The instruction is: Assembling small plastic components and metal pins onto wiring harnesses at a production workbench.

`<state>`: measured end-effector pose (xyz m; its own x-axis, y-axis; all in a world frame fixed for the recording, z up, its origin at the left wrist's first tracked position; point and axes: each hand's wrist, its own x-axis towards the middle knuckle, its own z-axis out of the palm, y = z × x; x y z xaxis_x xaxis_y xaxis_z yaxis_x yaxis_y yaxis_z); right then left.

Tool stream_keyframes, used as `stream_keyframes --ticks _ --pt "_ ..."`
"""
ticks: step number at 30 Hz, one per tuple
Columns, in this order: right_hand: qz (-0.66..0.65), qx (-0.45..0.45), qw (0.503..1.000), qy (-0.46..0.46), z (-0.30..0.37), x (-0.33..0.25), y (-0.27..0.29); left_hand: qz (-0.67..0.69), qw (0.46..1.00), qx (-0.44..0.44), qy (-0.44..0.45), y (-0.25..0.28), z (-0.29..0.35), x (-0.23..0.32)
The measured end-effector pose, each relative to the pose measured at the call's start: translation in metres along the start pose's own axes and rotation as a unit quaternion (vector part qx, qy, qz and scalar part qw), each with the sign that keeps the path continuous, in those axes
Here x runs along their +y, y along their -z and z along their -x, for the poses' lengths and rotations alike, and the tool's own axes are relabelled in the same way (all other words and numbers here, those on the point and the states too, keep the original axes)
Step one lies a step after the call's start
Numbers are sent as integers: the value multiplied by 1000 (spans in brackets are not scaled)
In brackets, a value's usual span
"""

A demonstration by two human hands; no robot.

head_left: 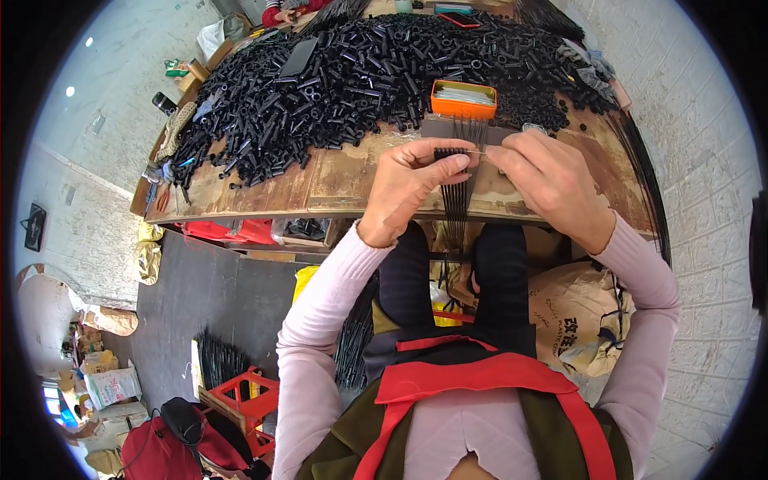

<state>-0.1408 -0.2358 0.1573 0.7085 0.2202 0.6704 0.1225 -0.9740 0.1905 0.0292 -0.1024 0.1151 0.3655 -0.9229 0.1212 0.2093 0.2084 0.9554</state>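
Note:
Over the front edge of the table, my left hand (412, 188) is closed around a row of thin black rods (456, 200) with small dark heads side by side between thumb and fingers. The rods hang below the table edge toward my knees, and more black strands stretch up behind my fingers. My right hand (552, 180) is closed in a pinch just right of the row. A thin, light-coloured needle-like piece (477, 150) runs from its fingertips to the rod heads. What lies inside that pinch is mostly hidden.
A large heap of small black tubular parts (368, 76) covers the wooden table (344, 180). Beyond my hands stands an orange box (456, 112) of pale strips. Red-handled pliers (163, 198) lie at left, long black strands (640, 176) at right. Another person's hand (286, 14) shows far off.

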Motion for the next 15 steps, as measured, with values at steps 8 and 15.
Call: stream_keyframes --ticks 8,15 --pt "0 -20 1000 2 0 2 -3 14 1000 -5 -7 1 2 0" --pt "41 -48 997 34 -7 -2 -1 13 1000 4 0 -1 2 1"
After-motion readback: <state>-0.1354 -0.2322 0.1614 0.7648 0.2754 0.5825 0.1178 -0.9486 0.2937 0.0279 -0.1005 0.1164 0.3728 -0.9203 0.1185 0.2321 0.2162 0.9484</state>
